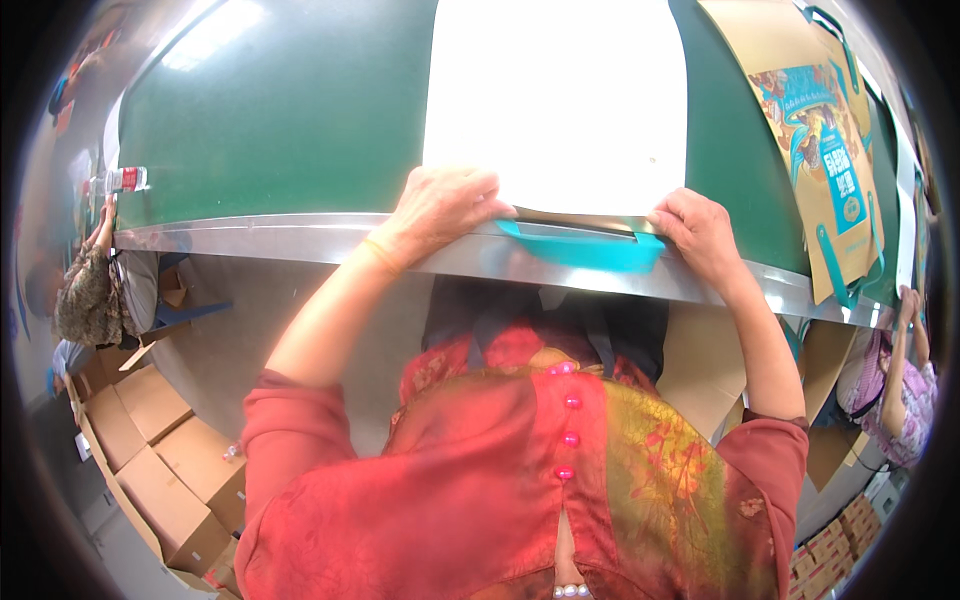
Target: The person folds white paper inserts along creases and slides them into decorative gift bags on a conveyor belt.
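Observation:
A large bag [555, 105], its upper face bright white, lies on the green tabletop with its mouth at the metal table edge. A teal strap handle [592, 253], slightly blurred, hangs from the mouth over that edge. My left hand [456, 201] pinches the left corner of the mouth between thumb and fingers. At the right corner, my right hand [694, 225] grips the rim in the same way. Between the hands a narrow strip of brown inner surface shows. What the fingertips do beneath the rim is hidden.
Printed brown bags [840, 172] with teal handles are stacked on the right of the green table [285, 135]. A plastic bottle [127, 179] lies at the far left. Cardboard boxes [161, 487] stand on the floor, lower left. Other people [90, 300] are at both sides.

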A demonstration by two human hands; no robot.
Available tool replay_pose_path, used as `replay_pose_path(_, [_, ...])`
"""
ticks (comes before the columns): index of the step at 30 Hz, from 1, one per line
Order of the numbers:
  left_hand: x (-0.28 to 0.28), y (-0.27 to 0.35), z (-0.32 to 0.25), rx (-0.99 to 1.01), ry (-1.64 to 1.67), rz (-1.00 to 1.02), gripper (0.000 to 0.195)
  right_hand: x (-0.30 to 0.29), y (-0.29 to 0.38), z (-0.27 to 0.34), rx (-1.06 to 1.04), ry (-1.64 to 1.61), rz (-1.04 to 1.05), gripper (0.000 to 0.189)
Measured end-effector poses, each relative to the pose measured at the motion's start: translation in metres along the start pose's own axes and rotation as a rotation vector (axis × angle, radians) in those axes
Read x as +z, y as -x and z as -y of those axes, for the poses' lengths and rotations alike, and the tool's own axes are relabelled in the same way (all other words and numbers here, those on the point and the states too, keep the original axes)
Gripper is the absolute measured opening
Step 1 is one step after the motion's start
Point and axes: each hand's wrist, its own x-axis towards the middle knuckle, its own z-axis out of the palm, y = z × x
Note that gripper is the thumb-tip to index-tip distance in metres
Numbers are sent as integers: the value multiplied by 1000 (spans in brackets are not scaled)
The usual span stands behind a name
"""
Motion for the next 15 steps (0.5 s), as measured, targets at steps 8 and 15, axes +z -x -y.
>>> replay_pose_path(8, [-1, -53, 31, -82, -99, -106, 35, -22, -65, -9, 184, -77, 53, 21])
replay_pose_path(15, [6, -55, 9, -260, -266, -165, 35, -8, -56, 2, -59, 272, -215, 19])
